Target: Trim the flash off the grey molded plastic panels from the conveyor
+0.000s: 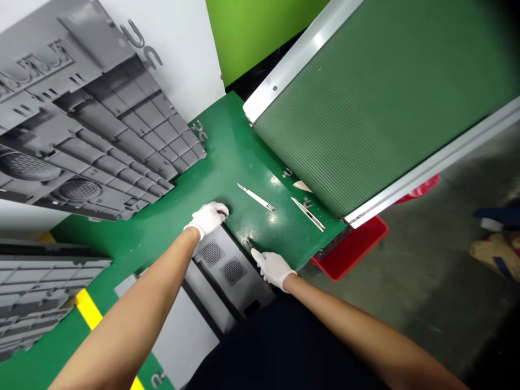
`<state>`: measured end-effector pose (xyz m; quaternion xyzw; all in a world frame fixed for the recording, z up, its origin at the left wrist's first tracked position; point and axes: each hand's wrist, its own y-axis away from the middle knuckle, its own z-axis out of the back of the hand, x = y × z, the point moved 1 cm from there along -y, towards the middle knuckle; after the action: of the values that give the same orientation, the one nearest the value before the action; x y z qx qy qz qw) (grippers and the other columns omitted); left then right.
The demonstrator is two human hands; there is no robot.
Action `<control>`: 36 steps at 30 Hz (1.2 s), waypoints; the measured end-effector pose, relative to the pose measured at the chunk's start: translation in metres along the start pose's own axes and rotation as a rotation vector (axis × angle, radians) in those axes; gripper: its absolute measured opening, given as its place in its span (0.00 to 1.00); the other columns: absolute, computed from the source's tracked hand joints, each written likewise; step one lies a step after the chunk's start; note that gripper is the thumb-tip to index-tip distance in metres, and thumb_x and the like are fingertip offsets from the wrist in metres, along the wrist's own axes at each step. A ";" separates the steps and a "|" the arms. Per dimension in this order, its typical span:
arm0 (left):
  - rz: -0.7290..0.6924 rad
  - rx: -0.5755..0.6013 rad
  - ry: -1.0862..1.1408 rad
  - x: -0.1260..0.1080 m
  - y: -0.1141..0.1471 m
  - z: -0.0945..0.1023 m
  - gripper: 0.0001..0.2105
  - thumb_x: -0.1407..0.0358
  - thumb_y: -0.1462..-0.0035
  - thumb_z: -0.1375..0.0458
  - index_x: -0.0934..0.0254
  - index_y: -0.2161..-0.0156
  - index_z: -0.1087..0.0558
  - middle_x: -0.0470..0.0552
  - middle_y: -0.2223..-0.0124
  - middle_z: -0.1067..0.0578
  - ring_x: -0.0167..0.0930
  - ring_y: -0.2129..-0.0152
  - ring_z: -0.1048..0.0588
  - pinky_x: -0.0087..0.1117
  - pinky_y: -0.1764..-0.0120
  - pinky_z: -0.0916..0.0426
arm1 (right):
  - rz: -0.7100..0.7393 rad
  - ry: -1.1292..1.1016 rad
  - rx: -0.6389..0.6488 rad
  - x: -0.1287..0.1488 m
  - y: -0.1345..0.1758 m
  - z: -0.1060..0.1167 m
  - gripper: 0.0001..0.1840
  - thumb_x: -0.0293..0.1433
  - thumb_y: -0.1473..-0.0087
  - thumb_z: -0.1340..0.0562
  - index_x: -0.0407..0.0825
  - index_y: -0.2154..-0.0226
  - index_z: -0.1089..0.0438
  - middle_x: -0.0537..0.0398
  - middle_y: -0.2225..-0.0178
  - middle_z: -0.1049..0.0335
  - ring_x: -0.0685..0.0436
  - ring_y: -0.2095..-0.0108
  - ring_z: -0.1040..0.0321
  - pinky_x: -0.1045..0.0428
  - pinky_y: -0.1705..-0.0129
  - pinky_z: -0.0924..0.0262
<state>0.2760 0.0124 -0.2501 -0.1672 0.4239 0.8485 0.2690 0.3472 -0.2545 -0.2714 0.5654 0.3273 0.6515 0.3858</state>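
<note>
A grey plastic panel (239,257) with two round-patterned speaker grilles lies close to my body on the green table. My left hand (208,219), in a white glove, is closed at the panel's far corner, fingers curled over its edge. Beside the right edge of the panel, my gloved right hand (274,268) is closed around a small dark pointed tool (249,244); most of it is hidden in the grip. Beyond both hands, a slim metal craft knife (257,196) lies on the table, with a pair of tweezers (307,214) further right.
Large grey ribbed plastic panels (122,124) lean upright at the left, with more panels (44,292) below them. A green conveyor belt (385,97) with metal rails rises at the right. Under its end sits a red bin (351,249). Small grey hook-shaped pieces (199,130) lie about.
</note>
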 end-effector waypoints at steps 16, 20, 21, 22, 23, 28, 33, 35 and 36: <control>-0.070 0.015 -0.562 -0.058 0.030 -0.056 0.13 0.78 0.49 0.49 0.76 0.65 0.21 0.73 0.62 0.24 0.49 0.60 0.23 0.49 0.52 0.35 | -0.133 -0.327 -0.089 -0.033 -0.010 -0.007 0.32 0.61 0.42 0.50 0.49 0.73 0.36 0.59 0.83 0.36 0.51 0.85 0.39 0.55 0.84 0.44; -0.147 0.049 -0.434 -0.066 0.047 -0.081 0.11 0.77 0.51 0.46 0.69 0.70 0.21 0.66 0.63 0.22 0.43 0.60 0.22 0.41 0.53 0.32 | -0.154 -0.441 -0.103 -0.037 -0.005 -0.004 0.30 0.59 0.42 0.48 0.49 0.73 0.37 0.60 0.84 0.37 0.50 0.87 0.39 0.55 0.86 0.45; -0.170 0.028 -0.389 -0.068 0.051 -0.082 0.12 0.76 0.50 0.48 0.67 0.69 0.21 0.62 0.61 0.21 0.40 0.59 0.23 0.38 0.52 0.32 | -0.154 -0.478 -0.106 -0.038 -0.003 -0.001 0.30 0.59 0.42 0.47 0.49 0.73 0.37 0.60 0.84 0.38 0.50 0.87 0.39 0.55 0.87 0.45; -0.173 -0.009 -0.306 -0.069 0.056 -0.080 0.13 0.75 0.49 0.49 0.65 0.67 0.22 0.59 0.60 0.21 0.37 0.59 0.23 0.35 0.54 0.32 | -0.153 -0.517 -0.112 -0.040 0.000 0.003 0.30 0.59 0.42 0.47 0.49 0.73 0.37 0.60 0.84 0.38 0.50 0.86 0.39 0.55 0.87 0.45; -0.151 -0.051 -0.183 -0.070 0.059 -0.076 0.14 0.74 0.47 0.51 0.63 0.66 0.22 0.56 0.60 0.21 0.34 0.62 0.23 0.33 0.57 0.31 | -0.156 -0.560 -0.124 -0.042 0.003 0.007 0.30 0.59 0.42 0.48 0.49 0.73 0.37 0.60 0.84 0.38 0.50 0.86 0.39 0.55 0.86 0.44; 0.108 -0.008 0.520 -0.083 0.074 -0.072 0.11 0.66 0.50 0.54 0.62 0.76 0.31 0.49 0.77 0.28 0.27 0.85 0.36 0.32 0.80 0.41 | -0.268 -0.740 -0.263 -0.075 0.026 0.028 0.30 0.59 0.41 0.50 0.50 0.73 0.39 0.59 0.85 0.38 0.49 0.87 0.39 0.54 0.87 0.43; 0.064 0.374 0.851 -0.153 0.085 -0.125 0.17 0.56 0.44 0.54 0.62 0.64 0.26 0.58 0.62 0.21 0.30 0.77 0.27 0.35 0.71 0.30 | -0.374 -0.832 -0.353 -0.118 0.049 0.032 0.30 0.56 0.38 0.53 0.50 0.74 0.39 0.58 0.87 0.38 0.48 0.88 0.40 0.54 0.86 0.43; -0.124 0.575 0.918 -0.190 0.091 -0.147 0.22 0.53 0.42 0.52 0.57 0.46 0.31 0.57 0.43 0.27 0.35 0.56 0.23 0.38 0.55 0.28 | -0.392 -0.866 -0.381 -0.128 0.054 0.031 0.30 0.54 0.36 0.55 0.50 0.75 0.40 0.59 0.87 0.40 0.49 0.89 0.41 0.54 0.86 0.43; -0.222 0.614 0.855 -0.203 0.093 -0.154 0.25 0.52 0.41 0.50 0.53 0.39 0.36 0.55 0.36 0.33 0.35 0.46 0.27 0.39 0.48 0.31 | -0.396 -0.880 -0.394 -0.132 0.056 0.030 0.30 0.54 0.35 0.56 0.50 0.75 0.40 0.59 0.88 0.40 0.49 0.89 0.42 0.55 0.86 0.44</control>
<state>0.3909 -0.2225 -0.1774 -0.4554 0.7039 0.5083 0.1972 0.3782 -0.3968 -0.2825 0.6296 0.1061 0.3159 0.7018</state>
